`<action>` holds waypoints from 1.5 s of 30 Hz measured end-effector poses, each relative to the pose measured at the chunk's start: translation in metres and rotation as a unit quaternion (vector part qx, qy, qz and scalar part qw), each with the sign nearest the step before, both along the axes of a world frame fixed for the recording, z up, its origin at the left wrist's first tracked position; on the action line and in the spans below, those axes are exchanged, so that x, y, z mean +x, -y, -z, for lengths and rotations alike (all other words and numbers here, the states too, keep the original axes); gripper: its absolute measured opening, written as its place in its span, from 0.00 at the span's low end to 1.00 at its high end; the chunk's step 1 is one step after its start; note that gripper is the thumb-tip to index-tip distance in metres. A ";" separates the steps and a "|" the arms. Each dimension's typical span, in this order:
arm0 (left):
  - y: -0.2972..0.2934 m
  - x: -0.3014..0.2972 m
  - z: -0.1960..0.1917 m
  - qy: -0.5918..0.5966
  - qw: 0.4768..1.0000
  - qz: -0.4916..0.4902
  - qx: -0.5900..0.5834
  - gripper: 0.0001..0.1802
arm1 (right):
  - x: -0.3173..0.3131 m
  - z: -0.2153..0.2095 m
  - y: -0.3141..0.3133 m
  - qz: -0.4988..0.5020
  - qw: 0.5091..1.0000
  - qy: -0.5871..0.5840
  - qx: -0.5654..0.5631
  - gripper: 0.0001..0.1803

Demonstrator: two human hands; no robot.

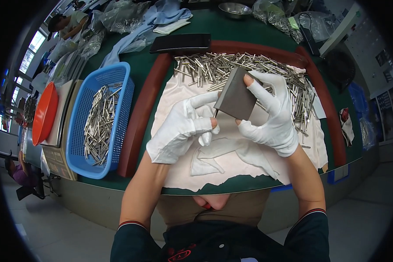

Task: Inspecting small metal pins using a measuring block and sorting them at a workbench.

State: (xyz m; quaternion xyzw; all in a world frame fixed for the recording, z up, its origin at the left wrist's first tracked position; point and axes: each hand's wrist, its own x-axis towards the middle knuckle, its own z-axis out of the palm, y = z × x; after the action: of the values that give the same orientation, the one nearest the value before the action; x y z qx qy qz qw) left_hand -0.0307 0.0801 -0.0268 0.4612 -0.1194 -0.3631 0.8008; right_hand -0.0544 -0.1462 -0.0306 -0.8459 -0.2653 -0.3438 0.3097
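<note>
A flat, dark grey rectangular block (pixel 238 98) is held tilted above the cloth by my right hand (pixel 275 115), with fingers on its top edge and the thumb at its lower edge. That hand wears a white glove with some fingertips bare. My left hand (pixel 179 126), gloved the same way, is at the block's left side, its index fingertip by the block's edge. A thin dark pin (pixel 216 112) stands between its thumb and the block's lower left corner; the fingers partly hide it. Beyond the block lies a heap of shiny metal pins (pixel 205 67) on the pale cloth (pixel 172 102).
A reddish-brown raised border (pixel 139 118) frames the cloth. Left of it sits a blue basket (pixel 76 126) of pins, then a scale with a red tray (pixel 45 113). A black phone-like slab (pixel 181 43) lies on the far border. A crumpled white cloth (pixel 231 150) lies nearby.
</note>
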 end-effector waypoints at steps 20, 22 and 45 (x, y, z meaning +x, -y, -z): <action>0.008 -0.003 -0.003 -0.013 0.999 -0.033 -0.018 0.39 | -0.004 -0.004 -0.005 0.034 0.999 0.018 -0.026 0.45; 0.002 0.002 0.004 -0.030 0.998 -0.017 -0.050 0.37 | -0.004 0.000 0.002 0.019 1.000 0.003 -0.021 0.45; 0.001 0.006 0.014 -0.109 0.986 0.012 -0.126 0.36 | -0.006 -0.003 -0.002 0.057 0.997 0.016 -0.038 0.44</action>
State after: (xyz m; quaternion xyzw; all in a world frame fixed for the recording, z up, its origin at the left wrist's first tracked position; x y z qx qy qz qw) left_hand -0.0247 0.0795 -0.0409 0.3127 -0.0815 -0.4031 0.8562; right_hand -0.0601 -0.1443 -0.0280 -0.8655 -0.2341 -0.3637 0.2525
